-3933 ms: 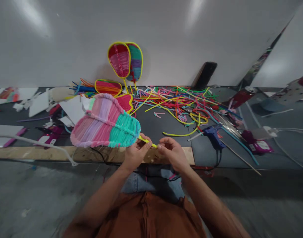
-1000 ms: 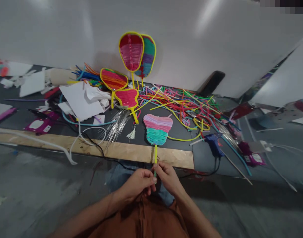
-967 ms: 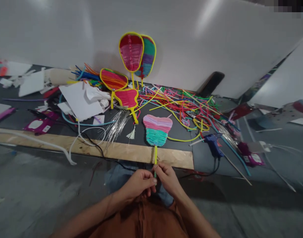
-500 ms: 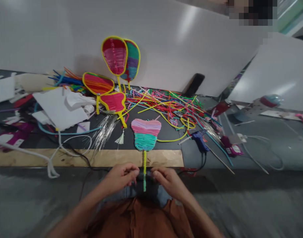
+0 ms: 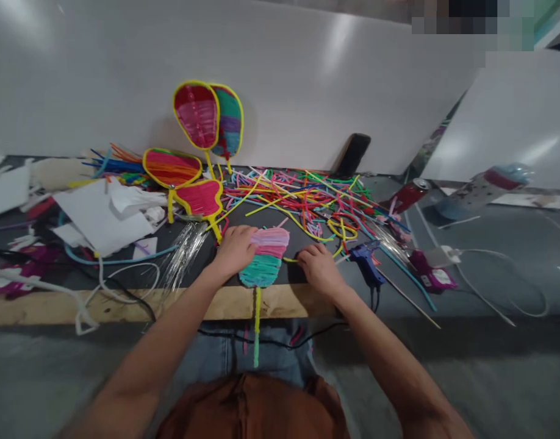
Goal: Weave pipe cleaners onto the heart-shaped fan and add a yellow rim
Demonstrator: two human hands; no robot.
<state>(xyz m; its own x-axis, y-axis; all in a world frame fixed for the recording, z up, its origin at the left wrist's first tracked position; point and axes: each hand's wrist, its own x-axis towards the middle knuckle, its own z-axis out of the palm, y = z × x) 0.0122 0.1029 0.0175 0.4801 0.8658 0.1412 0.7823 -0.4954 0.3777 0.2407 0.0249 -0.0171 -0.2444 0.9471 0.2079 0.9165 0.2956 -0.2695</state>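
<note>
A hand fan [image 5: 264, 268] made of pipe cleaners lies flat at the table's front, banded pink, lilac and teal. Its yellow and green handle [image 5: 257, 311] sticks out past the edge. My left hand [image 5: 234, 247] rests at the fan's upper left, fingertips closed over its side and hiding part of it. To the right of the fan, my right hand [image 5: 321, 268] is lowered to the table with bent fingers slightly apart. Under its fingertips runs a yellow pipe cleaner [image 5: 289, 260]; no grip on it can be made out.
Finished yellow-rimmed fans [image 5: 196, 116] lean at the back. A tangle of coloured pipe cleaners [image 5: 284, 195] spreads behind my hands. On the right are a blue glue gun [image 5: 369, 265], a red can [image 5: 410, 194] and a phone [image 5: 353, 155]. White sheets [image 5: 106, 213] lie left.
Both hands have moved forward from above my lap onto the table, the left to the fan, the right beside it. A pink piece from my left fingers is no longer there.
</note>
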